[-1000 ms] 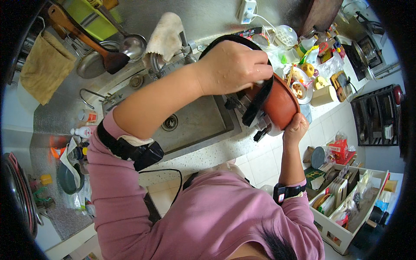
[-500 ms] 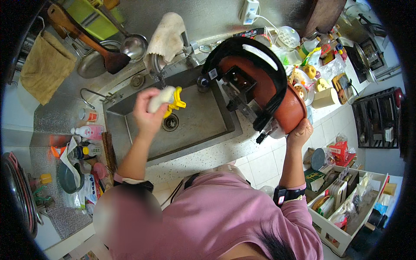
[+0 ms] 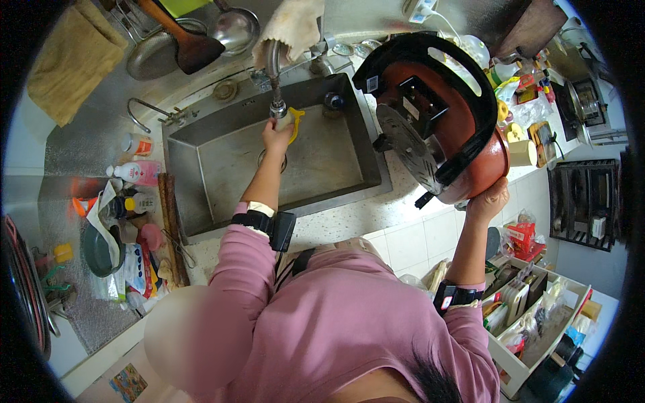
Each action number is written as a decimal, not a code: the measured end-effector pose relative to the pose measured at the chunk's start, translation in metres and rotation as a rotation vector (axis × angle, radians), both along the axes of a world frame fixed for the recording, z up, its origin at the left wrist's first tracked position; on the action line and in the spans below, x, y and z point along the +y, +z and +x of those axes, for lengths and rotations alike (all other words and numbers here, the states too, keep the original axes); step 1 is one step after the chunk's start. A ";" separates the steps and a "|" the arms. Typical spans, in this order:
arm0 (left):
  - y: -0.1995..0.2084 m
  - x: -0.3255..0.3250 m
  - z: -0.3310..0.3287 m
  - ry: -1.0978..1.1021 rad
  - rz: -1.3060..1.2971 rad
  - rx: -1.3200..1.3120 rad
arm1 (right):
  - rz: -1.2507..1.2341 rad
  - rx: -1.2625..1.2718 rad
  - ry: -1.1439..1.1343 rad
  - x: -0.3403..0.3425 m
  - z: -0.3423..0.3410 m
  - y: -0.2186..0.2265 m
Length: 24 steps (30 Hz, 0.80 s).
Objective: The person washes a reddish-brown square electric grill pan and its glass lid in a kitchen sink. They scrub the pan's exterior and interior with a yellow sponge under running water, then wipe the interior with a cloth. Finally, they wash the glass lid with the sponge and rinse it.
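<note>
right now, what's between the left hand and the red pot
Between the left hand and the red pot, the head view shows the white-and-yellow scrubber, part of the sink, then a strip of counter.

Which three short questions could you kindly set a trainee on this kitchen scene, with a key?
1. Multiple choice: what does the right hand hold?
a) a ladle
b) a red-brown appliance with a black band
c) a bottle
2. True or false: the left hand is empty.
3. Fill in the blank: a beige ____ is draped over the faucet at the sink.

Key:
1. b
2. False; it holds a pale and yellow item.
3. cloth
</note>
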State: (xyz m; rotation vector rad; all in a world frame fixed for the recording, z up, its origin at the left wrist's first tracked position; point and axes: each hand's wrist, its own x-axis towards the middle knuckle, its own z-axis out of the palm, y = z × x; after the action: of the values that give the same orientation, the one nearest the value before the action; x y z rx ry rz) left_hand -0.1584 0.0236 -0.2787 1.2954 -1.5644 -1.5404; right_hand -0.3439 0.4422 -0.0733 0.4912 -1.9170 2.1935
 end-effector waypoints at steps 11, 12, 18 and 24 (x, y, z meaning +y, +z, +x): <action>0.011 0.027 0.015 0.093 0.963 0.795 | 0.075 0.001 -0.021 -0.017 0.008 0.012; 0.012 0.029 0.013 0.099 0.958 0.841 | 0.113 -0.001 -0.034 -0.019 0.009 0.015; 0.009 0.026 -0.007 0.099 0.883 1.073 | 0.217 0.006 -0.056 -0.038 0.010 0.025; 0.001 0.015 -0.016 0.151 0.854 1.050 | 0.146 -0.016 -0.003 -0.044 0.008 0.027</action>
State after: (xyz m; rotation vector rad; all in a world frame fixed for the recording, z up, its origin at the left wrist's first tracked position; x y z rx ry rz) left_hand -0.1744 0.0384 -0.2775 0.6533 -0.1347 -2.3100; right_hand -0.3355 0.3981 -0.0459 0.4948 -2.0953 2.0713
